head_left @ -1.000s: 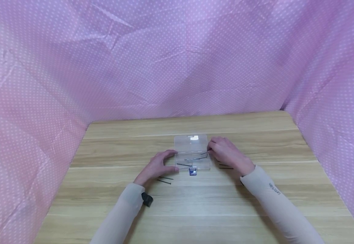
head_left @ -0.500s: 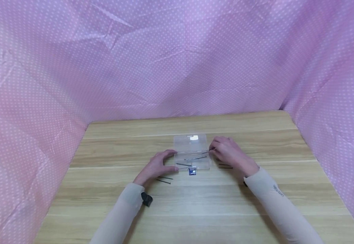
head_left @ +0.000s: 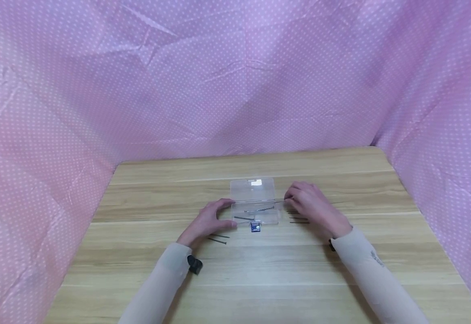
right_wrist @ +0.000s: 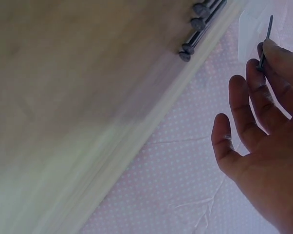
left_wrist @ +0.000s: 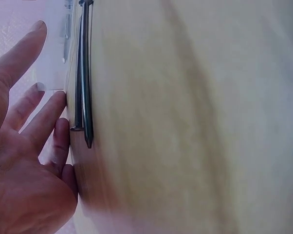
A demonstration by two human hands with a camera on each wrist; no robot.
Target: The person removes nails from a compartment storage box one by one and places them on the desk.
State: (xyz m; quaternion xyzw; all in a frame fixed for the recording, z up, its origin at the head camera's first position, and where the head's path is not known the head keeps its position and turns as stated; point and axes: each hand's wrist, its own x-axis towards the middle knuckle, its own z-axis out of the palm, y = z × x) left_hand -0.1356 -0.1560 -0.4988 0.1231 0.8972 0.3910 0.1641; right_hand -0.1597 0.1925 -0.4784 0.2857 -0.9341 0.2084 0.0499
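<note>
A clear plastic box [head_left: 268, 219] lies at mid-table with its lid [head_left: 243, 189] folded back; a few nails lie inside, one of them a long nail [head_left: 260, 209]. My left hand [head_left: 209, 220] holds the box at its left end, thumb at the front corner and index finger near the hinge. At the box's right end, my right hand [head_left: 310, 202] pinches a nail [right_wrist: 262, 57] between thumb and fingertips. The nail's free end points left over the box's back right corner. In the right wrist view, that nail's head sits by the fingers.
Two nails [left_wrist: 83, 78] lie on the table beside my left hand. Several more nails [right_wrist: 192, 36] lie side by side under my right hand. A blue label [head_left: 255, 227] shows at the box's front latch. Pink dotted cloth [head_left: 235, 90] surrounds the wooden table [head_left: 235, 270].
My right hand has drawn slightly right, away from the box, with the nail in its fingers, so more of the nail shows. The left hand and box have hardly moved.
</note>
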